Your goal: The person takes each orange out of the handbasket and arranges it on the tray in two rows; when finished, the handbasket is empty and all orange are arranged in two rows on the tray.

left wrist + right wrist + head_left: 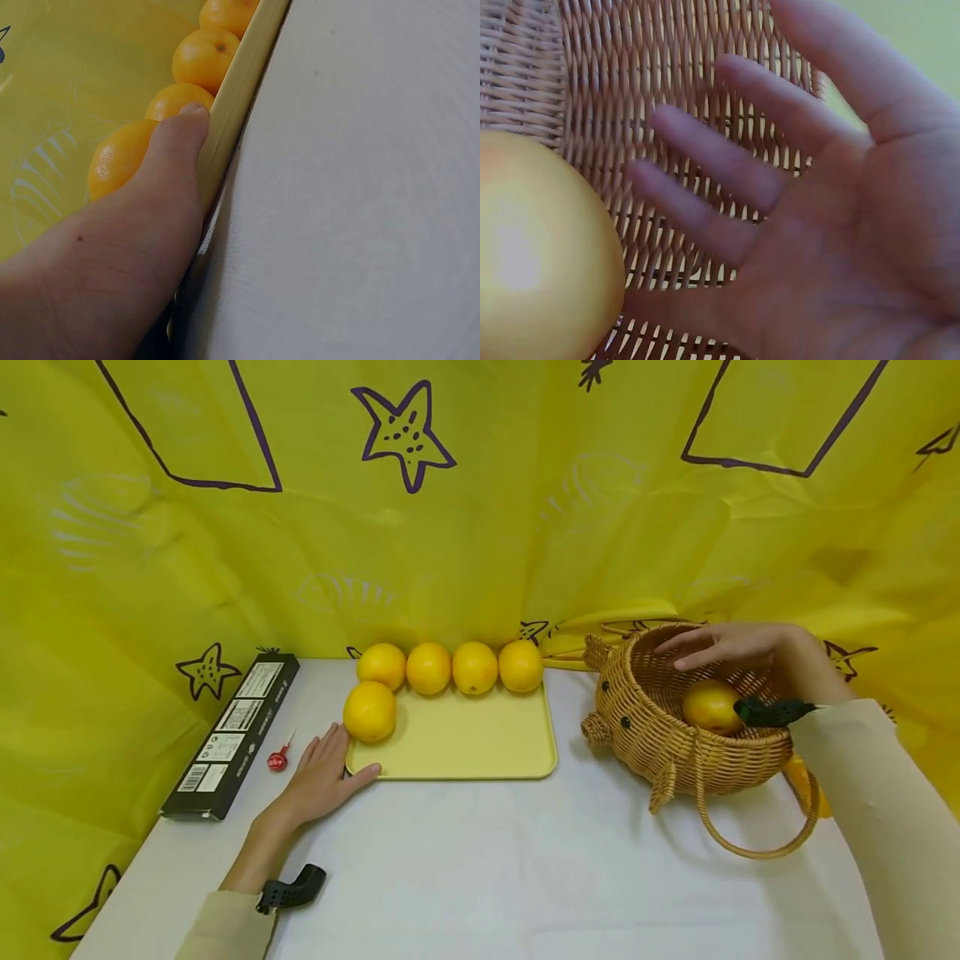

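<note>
My left hand (322,777) rests at the near left corner of a yellow tray (465,743), its thumb on the rim and its fingers extended along the left side. Several oranges (428,668) line the tray's back edge, and another orange (370,712) sits in front of them, close to my left fingertips. On the right stands a pig-shaped wicker basket (645,727), tipped so its mouth faces up and right. My right hand (802,180) is at the basket's mouth, fingers spread and holding nothing. An orange (711,706) lies inside the basket, below that hand and apart from its fingers.
A long black box (236,735) with white labels lies at the left of the white table (525,868). Between it and the tray is a red lollipop (277,759). The basket's handle (757,853) hangs down toward the front. Yellow patterned cloth (480,527) covers the wall behind.
</note>
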### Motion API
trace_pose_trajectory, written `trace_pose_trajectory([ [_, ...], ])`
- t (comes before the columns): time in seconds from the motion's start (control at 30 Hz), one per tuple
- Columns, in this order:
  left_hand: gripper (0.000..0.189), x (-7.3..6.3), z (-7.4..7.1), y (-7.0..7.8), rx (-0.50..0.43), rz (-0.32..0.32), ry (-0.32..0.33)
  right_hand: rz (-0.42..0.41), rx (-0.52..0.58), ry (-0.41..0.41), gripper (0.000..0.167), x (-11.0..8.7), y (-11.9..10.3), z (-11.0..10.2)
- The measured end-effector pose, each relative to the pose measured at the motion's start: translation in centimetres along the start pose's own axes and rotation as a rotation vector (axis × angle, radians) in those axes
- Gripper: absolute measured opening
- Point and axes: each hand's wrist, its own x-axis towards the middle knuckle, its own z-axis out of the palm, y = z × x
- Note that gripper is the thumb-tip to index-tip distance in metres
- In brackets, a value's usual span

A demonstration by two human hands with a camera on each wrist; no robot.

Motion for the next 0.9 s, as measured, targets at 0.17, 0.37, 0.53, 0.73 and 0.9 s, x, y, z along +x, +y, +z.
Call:
trace_pose_trajectory([
  [0.17,0.096,0.1,0.0,0.1,0.004,0.001,-0.001,0.054,0.092,-0.097,0.062,-0.1,0.9,0.1],
  [0.37,0.097,0.1,0.0,0.0,-0.001,-0.004,-0.004,0.05,0.095,-0.153,0.065,0.0,1.2,0.2],
  [0.53,0.097,0.1,0.2,-0.2,0.002,-0.009,-0.001,0.021,0.049,-0.113,0.063,0.2,1.3,0.3],
  [0.73,0.098,0.1,0.1,-0.1,0.001,-0.007,0.0,0.075,0.141,-0.203,0.072,0.5,1.4,0.3],
  [0.9,0.097,0.1,0.1,0.0,0.003,-0.005,0.003,0.133,0.309,-0.332,0.077,0.8,1.4,0.7],
])
